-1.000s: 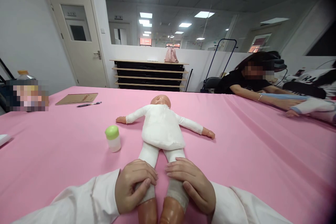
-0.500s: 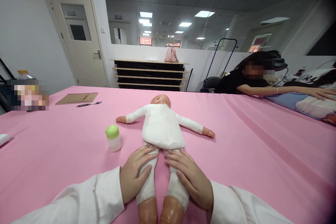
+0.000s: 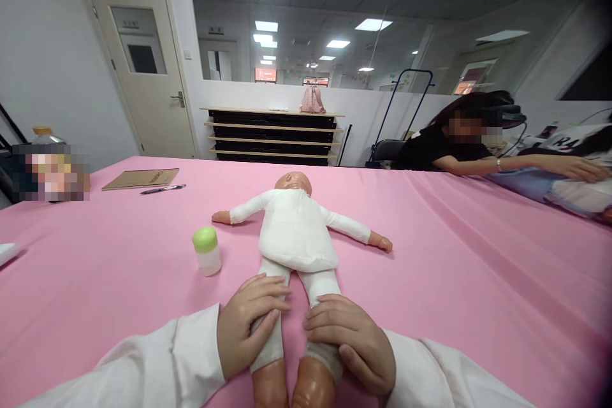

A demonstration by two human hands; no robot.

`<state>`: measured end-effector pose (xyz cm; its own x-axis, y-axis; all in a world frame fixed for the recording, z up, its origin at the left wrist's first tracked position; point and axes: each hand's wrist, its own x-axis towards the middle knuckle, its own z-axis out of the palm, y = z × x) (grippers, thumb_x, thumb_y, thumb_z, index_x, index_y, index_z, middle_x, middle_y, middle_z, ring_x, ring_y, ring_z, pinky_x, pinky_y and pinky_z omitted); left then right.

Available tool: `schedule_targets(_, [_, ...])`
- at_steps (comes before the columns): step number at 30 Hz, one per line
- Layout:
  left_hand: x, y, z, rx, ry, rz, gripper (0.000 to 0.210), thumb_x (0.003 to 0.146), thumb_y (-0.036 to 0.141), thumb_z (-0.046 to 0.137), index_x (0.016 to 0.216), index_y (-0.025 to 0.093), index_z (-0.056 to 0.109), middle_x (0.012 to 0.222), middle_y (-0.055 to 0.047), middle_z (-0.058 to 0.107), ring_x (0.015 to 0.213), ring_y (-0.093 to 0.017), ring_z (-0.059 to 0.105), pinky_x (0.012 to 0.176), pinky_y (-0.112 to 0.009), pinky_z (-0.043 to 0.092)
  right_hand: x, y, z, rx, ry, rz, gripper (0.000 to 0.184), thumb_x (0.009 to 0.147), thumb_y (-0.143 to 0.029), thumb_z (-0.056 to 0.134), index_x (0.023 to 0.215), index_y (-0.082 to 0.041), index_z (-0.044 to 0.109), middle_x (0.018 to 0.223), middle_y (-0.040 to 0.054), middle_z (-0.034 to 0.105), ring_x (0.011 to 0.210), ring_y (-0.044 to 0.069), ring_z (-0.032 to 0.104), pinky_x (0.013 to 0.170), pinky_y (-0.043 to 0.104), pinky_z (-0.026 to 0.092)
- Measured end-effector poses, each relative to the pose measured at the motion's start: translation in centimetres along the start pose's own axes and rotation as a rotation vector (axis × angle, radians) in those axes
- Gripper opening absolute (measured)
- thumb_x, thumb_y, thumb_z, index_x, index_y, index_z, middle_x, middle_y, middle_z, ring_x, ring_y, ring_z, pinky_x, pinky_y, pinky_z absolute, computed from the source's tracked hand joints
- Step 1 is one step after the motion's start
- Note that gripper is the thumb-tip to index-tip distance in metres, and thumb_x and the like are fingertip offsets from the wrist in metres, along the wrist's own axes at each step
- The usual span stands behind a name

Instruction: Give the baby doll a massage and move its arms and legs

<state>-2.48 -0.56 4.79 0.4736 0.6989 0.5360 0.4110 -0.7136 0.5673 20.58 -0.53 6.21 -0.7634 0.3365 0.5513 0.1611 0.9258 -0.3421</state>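
Note:
A baby doll point(image 3: 297, 229) in a white top and white leggings lies on its back, its head away from me and its arms spread. My left hand point(image 3: 249, 325) rests over the leg on the left, fingers apart and lightly bent across it. Over the lower part of the other leg lies my right hand point(image 3: 351, 338), its fingers side by side and gently curved, the thumb lower down. Neither hand is closed round a leg. A small bottle with a green cap point(image 3: 206, 250) stands upright left of the doll's body.
Pink cloth point(image 3: 454, 306) covers the table. A brown notebook point(image 3: 140, 179) and a pen point(image 3: 162, 189) lie at the far left. At the right, a person in black point(image 3: 459, 140) reaches over another clothed doll point(image 3: 530, 186). Shelves point(image 3: 272, 137) stand behind the table.
My right hand has slid down the doll's leg toward me, its fingers more bent. My left hand has moved slightly nearer too. At the right, the other person's hand has lifted and curled.

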Motion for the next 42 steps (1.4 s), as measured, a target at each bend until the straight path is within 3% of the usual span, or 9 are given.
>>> schedule_targets(6, [0.0, -1.1, 0.5, 0.11, 0.015, -0.102, 0.034, 0.087, 0.028, 0.04, 0.119, 0.028, 0.052, 0.132, -0.003, 0.046, 0.124, -0.021, 0.038, 0.104, -0.047, 0.029, -0.6, 0.4, 0.0, -0.04, 0.044, 0.047, 0.037, 0.09, -0.028, 0.024, 0.115, -0.018, 0.049, 0.112, 0.0094, 0.059, 0.111, 0.018, 0.049, 0.098, 0.039, 0.034])
schedule_targets(11, [0.0, -0.7, 0.4, 0.087, -0.07, -0.137, 0.03, 0.088, 0.029, 0.038, 0.106, 0.031, 0.061, 0.125, 0.0, 0.053, 0.124, -0.021, 0.038, 0.104, -0.05, 0.026, -0.8, 0.8, 0.5, -0.17, -0.007, 0.153, 0.039, 0.09, -0.028, 0.027, 0.126, -0.02, 0.041, 0.124, 0.0084, 0.051, 0.121, 0.017, 0.04, 0.104, 0.039, 0.026])
schedule_targets(15, [0.1, -0.3, 0.1, 0.069, -0.089, -0.132, 0.03, 0.088, 0.029, 0.037, 0.099, 0.03, 0.065, 0.121, 0.0, 0.056, 0.124, -0.022, 0.038, 0.103, -0.051, 0.026, -0.7, 1.0, 0.8, -0.243, -0.061, 0.226, 0.036, 0.089, -0.029, 0.031, 0.121, -0.021, 0.046, 0.121, 0.0065, 0.054, 0.122, 0.018, 0.038, 0.105, 0.041, 0.023])
schedule_targets(21, [0.1, 0.0, 0.1, 0.037, -0.092, -0.02, 0.029, 0.086, 0.021, 0.038, 0.088, 0.026, 0.067, 0.101, 0.0, 0.067, 0.118, -0.021, 0.045, 0.103, -0.046, 0.027, -0.4, 0.7, 0.8, -0.204, -0.058, 0.2, 0.029, 0.087, -0.023, 0.034, 0.109, -0.022, 0.053, 0.107, 0.0036, 0.062, 0.113, 0.015, 0.046, 0.104, 0.039, 0.022])
schedule_targets(25, [-0.2, 0.4, -0.1, -0.069, -0.056, 0.128, 0.026, 0.082, 0.015, 0.041, 0.082, 0.023, 0.066, 0.083, 0.001, 0.07, 0.094, -0.015, 0.06, 0.1, -0.036, 0.033, -0.4, 0.5, 1.1, -0.107, -0.008, 0.069, 0.031, 0.088, -0.024, 0.029, 0.106, -0.02, 0.053, 0.097, 0.0046, 0.065, 0.1, 0.013, 0.055, 0.103, 0.036, 0.025])
schedule_targets(29, [-0.4, 0.7, -0.4, -0.165, -0.028, 0.222, 0.026, 0.082, 0.015, 0.039, 0.086, 0.019, 0.064, 0.089, -0.003, 0.068, 0.086, -0.012, 0.062, 0.089, -0.029, 0.042, -0.5, 0.3, 0.8, -0.048, -0.019, 0.002, 0.03, 0.086, -0.023, 0.034, 0.112, -0.018, 0.05, 0.102, 0.007, 0.063, 0.101, 0.012, 0.055, 0.101, 0.033, 0.03])
schedule_targets(33, [-0.2, 0.2, -0.3, -0.02, -0.003, 0.09, 0.028, 0.086, 0.019, 0.039, 0.101, 0.023, 0.063, 0.115, -0.004, 0.059, 0.115, -0.018, 0.047, 0.099, -0.037, 0.036, -0.6, 0.4, 0.4, -0.16, 0.003, 0.148, 0.035, 0.087, -0.026, 0.036, 0.121, -0.02, 0.045, 0.121, 0.009, 0.054, 0.117, 0.017, 0.045, 0.104, 0.04, 0.028])
schedule_targets(37, [0.1, -0.8, 0.4, 0.125, 0.019, -0.068, 0.033, 0.087, 0.027, 0.041, 0.116, 0.028, 0.055, 0.13, -0.004, 0.047, 0.123, -0.022, 0.039, 0.102, -0.046, 0.032, -0.7, 0.9, 0.6, -0.259, 0.043, 0.345, 0.04, 0.09, -0.029, 0.031, 0.129, -0.022, 0.037, 0.132, 0.0077, 0.044, 0.125, 0.019, 0.036, 0.105, 0.043, 0.027])
schedule_targets(42, [0.2, -1.1, 0.6, 0.142, -0.011, -0.096, 0.031, 0.087, 0.026, 0.04, 0.111, 0.026, 0.059, 0.129, -0.005, 0.048, 0.123, -0.022, 0.039, 0.102, -0.047, 0.032, -0.7, 1.1, 0.7, -0.262, -0.031, 0.327, 0.036, 0.09, -0.029, 0.032, 0.122, -0.022, 0.046, 0.13, 0.0079, 0.046, 0.125, 0.021, 0.035, 0.105, 0.048, 0.024])
